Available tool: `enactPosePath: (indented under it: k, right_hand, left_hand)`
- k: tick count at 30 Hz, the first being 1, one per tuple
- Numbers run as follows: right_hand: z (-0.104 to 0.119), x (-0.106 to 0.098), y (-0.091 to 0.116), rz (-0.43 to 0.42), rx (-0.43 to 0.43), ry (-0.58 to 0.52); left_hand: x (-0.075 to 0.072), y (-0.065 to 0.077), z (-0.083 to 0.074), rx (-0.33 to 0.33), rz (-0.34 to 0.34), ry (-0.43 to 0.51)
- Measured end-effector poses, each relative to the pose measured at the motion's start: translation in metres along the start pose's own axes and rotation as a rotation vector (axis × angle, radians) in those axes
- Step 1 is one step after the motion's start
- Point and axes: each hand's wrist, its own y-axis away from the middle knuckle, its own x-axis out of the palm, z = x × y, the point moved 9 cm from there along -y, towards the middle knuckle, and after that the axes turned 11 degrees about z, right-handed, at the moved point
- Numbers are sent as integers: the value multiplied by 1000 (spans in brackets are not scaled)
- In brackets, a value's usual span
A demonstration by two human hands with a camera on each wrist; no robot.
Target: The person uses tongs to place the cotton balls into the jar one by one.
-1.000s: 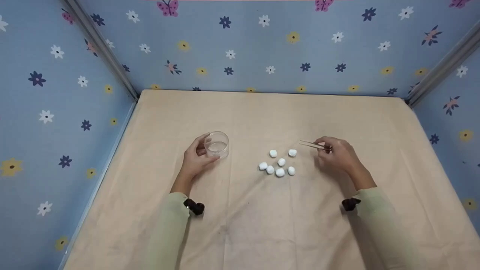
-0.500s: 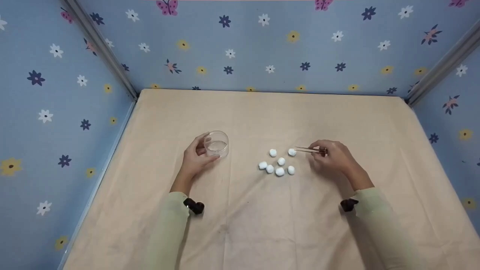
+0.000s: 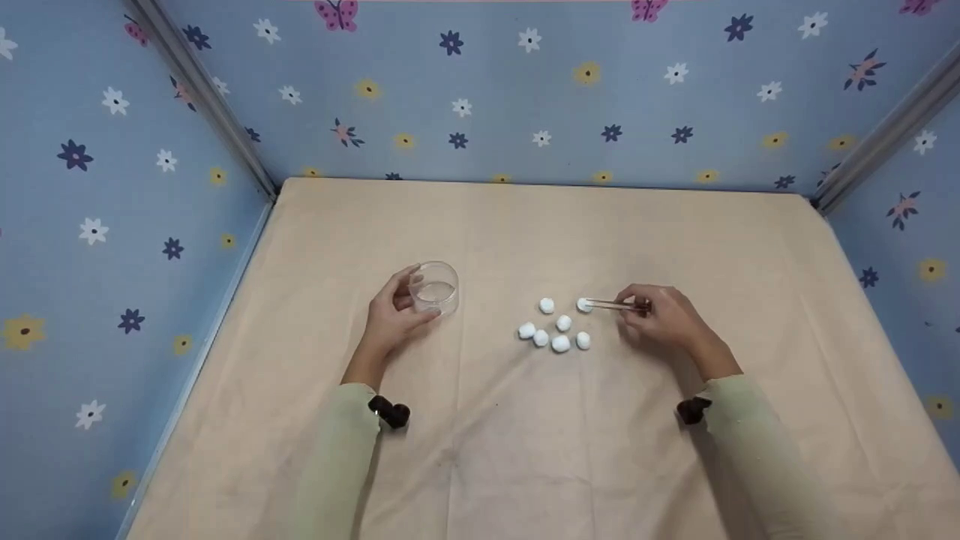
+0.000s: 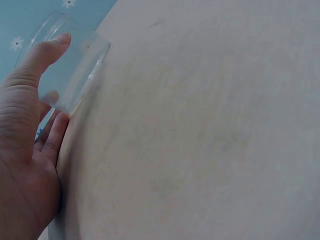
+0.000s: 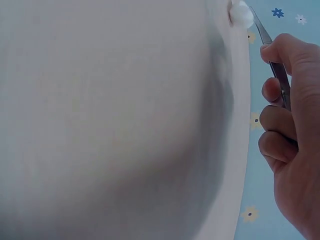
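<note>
My left hand (image 3: 391, 313) holds a clear round container (image 3: 434, 298) on the cloth, thumb on the near side and fingers behind it. In the left wrist view the thumb lies along the wall of the clear container (image 4: 75, 75). Metal tweezers (image 3: 616, 304) are pinched in my right hand (image 3: 669, 316), pointing left. Their tips are at the rightmost back cotton ball (image 3: 583, 305); whether they squeeze it I cannot tell. The right wrist view shows the tweezers (image 5: 265, 34) beside a white cotton ball (image 5: 242, 16), with the other fingers curled.
Several more white cotton balls (image 3: 560, 343) lie loose on the beige cloth (image 3: 517, 450) between the hands. Blue flowered panels (image 3: 495, 90) stand behind the table and on both sides, with metal posts (image 3: 217, 105) at the corners.
My right hand has moved slightly left and nearer, bringing the tweezer tips from beyond the back right cotton ball onto it. The tips have drawn closer together. Left hand and container stay put.
</note>
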Motion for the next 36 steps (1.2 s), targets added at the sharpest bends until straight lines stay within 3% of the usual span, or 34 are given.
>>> enactPosePath:
  k: [25, 36]
  right_hand:
    - [3, 6, -3, 9, -31, -13]
    - [5, -5, -4, -14, -42, 1]
  left_hand:
    - [0, -1, 1, 20, -14, 12]
    - [1, 1, -2, 12, -8, -20]
